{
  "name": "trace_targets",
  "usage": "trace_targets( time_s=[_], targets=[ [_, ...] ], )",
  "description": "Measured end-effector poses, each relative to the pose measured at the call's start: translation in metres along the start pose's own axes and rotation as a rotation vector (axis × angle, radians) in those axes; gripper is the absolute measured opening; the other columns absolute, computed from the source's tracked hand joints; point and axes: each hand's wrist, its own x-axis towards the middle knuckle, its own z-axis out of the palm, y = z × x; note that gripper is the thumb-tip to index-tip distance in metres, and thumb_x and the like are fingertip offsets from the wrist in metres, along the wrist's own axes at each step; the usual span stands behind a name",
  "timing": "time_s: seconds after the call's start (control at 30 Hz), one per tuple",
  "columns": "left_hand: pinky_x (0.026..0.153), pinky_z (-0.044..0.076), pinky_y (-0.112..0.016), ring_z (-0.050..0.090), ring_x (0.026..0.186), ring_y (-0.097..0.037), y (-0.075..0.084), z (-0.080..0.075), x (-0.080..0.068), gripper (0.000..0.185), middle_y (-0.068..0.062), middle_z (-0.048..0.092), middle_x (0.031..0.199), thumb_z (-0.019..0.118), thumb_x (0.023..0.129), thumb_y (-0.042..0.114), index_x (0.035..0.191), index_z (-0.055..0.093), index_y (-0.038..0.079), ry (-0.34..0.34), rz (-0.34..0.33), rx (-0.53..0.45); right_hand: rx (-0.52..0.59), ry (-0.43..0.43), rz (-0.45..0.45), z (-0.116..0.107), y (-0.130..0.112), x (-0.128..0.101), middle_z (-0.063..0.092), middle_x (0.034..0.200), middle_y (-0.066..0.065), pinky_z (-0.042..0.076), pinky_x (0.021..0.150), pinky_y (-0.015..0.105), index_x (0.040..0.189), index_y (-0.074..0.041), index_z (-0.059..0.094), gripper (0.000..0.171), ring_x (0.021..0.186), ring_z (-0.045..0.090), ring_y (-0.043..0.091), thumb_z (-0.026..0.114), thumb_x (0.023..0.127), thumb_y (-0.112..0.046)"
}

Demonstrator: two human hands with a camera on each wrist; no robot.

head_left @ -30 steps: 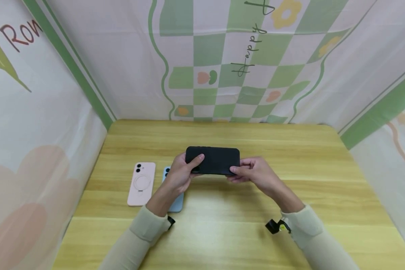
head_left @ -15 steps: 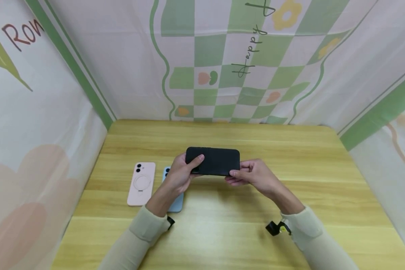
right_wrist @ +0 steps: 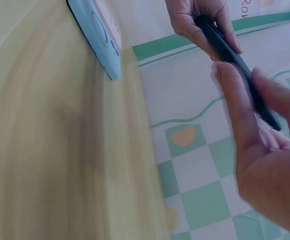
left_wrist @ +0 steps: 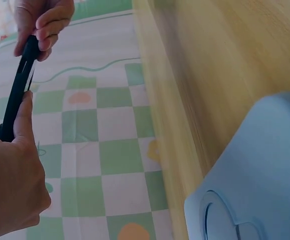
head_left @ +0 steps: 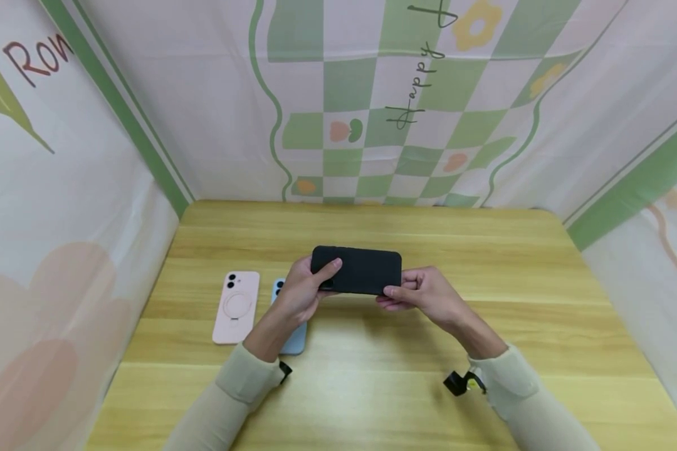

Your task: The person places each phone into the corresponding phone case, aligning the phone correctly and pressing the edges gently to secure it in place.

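A black phone [head_left: 367, 270] is held sideways above the table in both hands, its dark back with the camera area at the left end facing up. My left hand [head_left: 298, 293] grips that left end, thumb lying across the back and fingers underneath. At the opposite end, my right hand [head_left: 435, 297] pinches the lower right corner between thumb and fingers. Edge-on in the left wrist view, the phone [left_wrist: 17, 90] appears as a thin dark bar. A light blue phone [head_left: 296, 341] lies on the table, partly hidden under my left wrist.
Left of the blue phone lies a pink phone [head_left: 236, 307] with a ring on its back. The wooden table [head_left: 372, 388] has rounded far corners. Printed fabric [head_left: 344, 94] walls in its back and both sides.
My right thumb has slid slightly down to the phone's lower edge, and the right hand has dropped a little. The left hand's grip stays the same.
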Motion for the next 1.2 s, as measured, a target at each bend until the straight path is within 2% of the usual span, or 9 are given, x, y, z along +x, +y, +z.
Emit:
trace_targets(
  time_s=[0.13,0.37,0.67,0.77,1.03,1.1,1.2],
  targets=[
    [0.095,0.062,-0.041,0.066,0.127,-0.037,-0.001,-0.001,0.001,0.044,-0.027,0.057,0.145,0.057,0.11,0.01,0.15,0.047,-0.007,0.009,-0.013,-0.007,0.005,0.008,-0.015,0.002,0.0,0.0,0.079,0.101,0.023,0.059,0.089,0.057,0.117,0.017,0.068,0.029,0.098,0.077,0.041,0.074,0.099,-0.005],
    [0.098,0.061,-0.043,0.065,0.129,-0.038,0.002,0.001,0.001,0.046,-0.027,0.057,0.146,0.061,0.109,0.01,0.148,0.048,-0.008,0.027,-0.006,-0.037,0.042,0.036,-0.045,0.006,0.003,0.002,0.079,0.098,0.022,0.064,0.084,0.046,0.115,0.019,0.067,0.026,0.093,0.079,0.035,0.072,0.1,-0.002],
    [0.103,0.057,-0.05,0.067,0.125,-0.033,0.0,0.008,0.0,0.041,-0.024,0.061,0.14,0.065,0.107,0.011,0.142,0.054,-0.008,0.096,0.014,-0.089,0.072,0.093,-0.067,0.012,0.006,0.002,0.08,0.097,0.021,0.062,0.087,0.052,0.112,0.016,0.07,0.021,0.092,0.079,0.036,0.069,0.102,-0.002],
    [0.101,0.059,-0.048,0.068,0.123,-0.033,-0.001,0.009,0.0,0.04,-0.023,0.063,0.137,0.066,0.106,0.01,0.141,0.055,-0.006,0.103,0.021,-0.105,0.09,0.103,-0.079,0.014,0.006,0.001,0.08,0.097,0.019,0.062,0.087,0.051,0.117,0.016,0.069,0.024,0.092,0.079,0.035,0.07,0.102,-0.004],
    [0.09,0.064,-0.034,0.078,0.101,-0.024,-0.009,0.013,0.001,0.043,-0.018,0.071,0.119,0.071,0.101,0.005,0.14,0.056,-0.004,0.114,0.044,-0.155,0.193,0.13,-0.105,0.018,0.009,0.002,0.081,0.095,0.015,0.063,0.089,0.045,0.107,0.007,0.073,0.012,0.092,0.08,0.026,0.068,0.103,-0.004],
    [0.09,0.064,-0.034,0.078,0.1,-0.024,-0.012,0.015,0.002,0.045,-0.02,0.071,0.121,0.071,0.101,0.002,0.142,0.055,-0.003,0.105,0.044,-0.152,0.235,0.136,-0.11,0.02,0.01,0.002,0.081,0.095,0.015,0.063,0.088,0.043,0.107,0.005,0.073,0.01,0.091,0.08,0.025,0.067,0.104,-0.002],
    [0.093,0.063,-0.036,0.077,0.107,-0.028,-0.017,0.017,0.002,0.047,-0.022,0.069,0.129,0.069,0.101,-0.001,0.145,0.054,-0.001,0.083,0.035,-0.146,0.278,0.137,-0.116,0.022,0.011,0.003,0.081,0.095,0.014,0.063,0.088,0.04,0.108,0.005,0.073,0.01,0.091,0.08,0.023,0.066,0.104,-0.002]
  ],
)
